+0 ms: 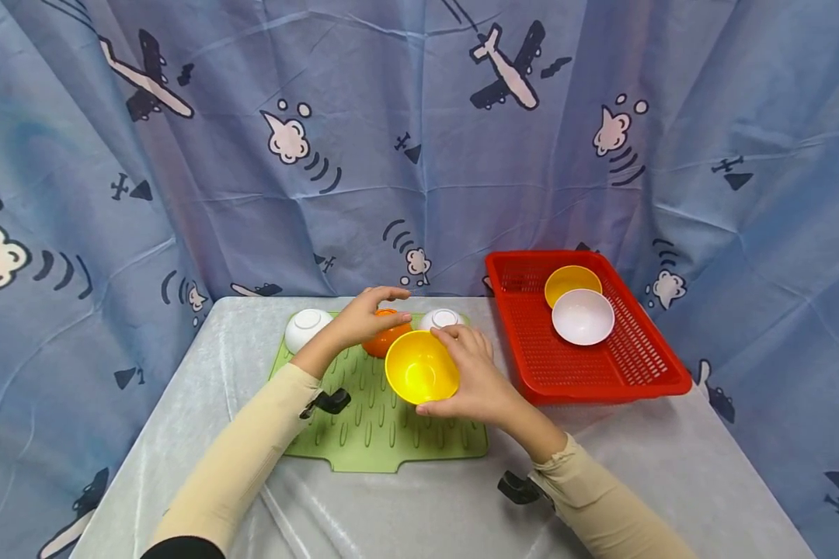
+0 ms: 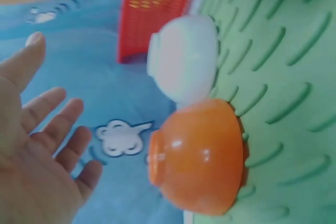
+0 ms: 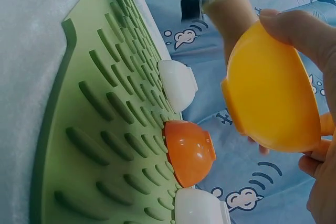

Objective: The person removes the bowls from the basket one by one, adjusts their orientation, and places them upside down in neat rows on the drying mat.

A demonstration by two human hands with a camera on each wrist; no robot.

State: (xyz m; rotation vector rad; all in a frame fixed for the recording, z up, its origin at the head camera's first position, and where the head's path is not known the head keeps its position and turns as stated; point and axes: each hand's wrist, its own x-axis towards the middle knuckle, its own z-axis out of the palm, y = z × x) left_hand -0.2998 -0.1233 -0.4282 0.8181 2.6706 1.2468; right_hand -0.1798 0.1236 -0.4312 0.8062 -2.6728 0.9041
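My right hand (image 1: 478,380) grips a yellow bowl (image 1: 422,368) by its rim, holding it above the green drying mat (image 1: 363,458) with its inside toward the head camera. My left hand (image 1: 363,318) hovers over the mat with fingers extended, apart from the yellow bowl; its palm is bare in the left wrist view. Below lie an orange bowl (image 2: 202,156) and a white bowl (image 2: 186,59), both upside down on the mat. Another white bowl (image 1: 308,329) sits upside down at the mat's far left corner.
A red plastic basket (image 1: 643,365) stands at the right of the table. Inside it are a yellow bowl (image 1: 572,279) and a white bowl (image 1: 583,317), touching or overlapping. A blue curtain (image 1: 363,155) hangs behind the pale-covered table (image 1: 335,512).
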